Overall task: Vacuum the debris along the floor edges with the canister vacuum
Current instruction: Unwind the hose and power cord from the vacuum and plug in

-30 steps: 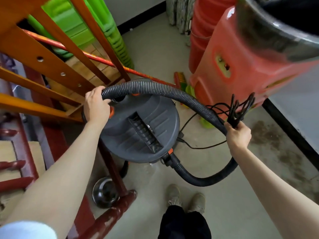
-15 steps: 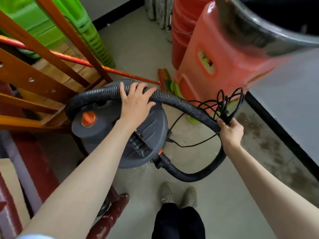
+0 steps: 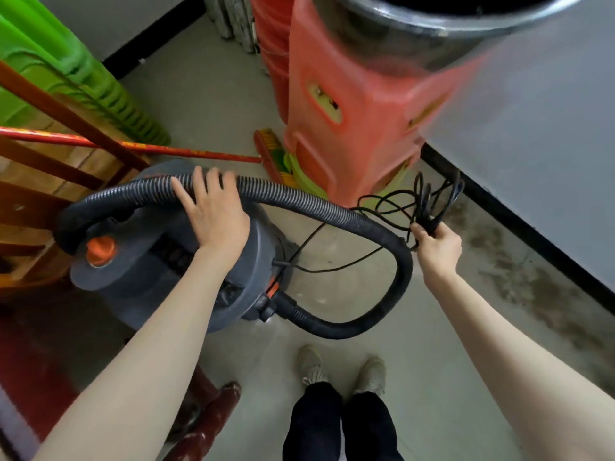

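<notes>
Off the canister's far rim now, the left hand [image 3: 213, 211] lies flat over the hose [image 3: 299, 201], fingers released, steadying it. Right hand [image 3: 437, 242] clenches the bundled cord [image 3: 429, 197], keeping it untangled. Canister vacuum [image 3: 159, 261] sits on the floor beside the wooden frame [image 3: 50, 181].
</notes>
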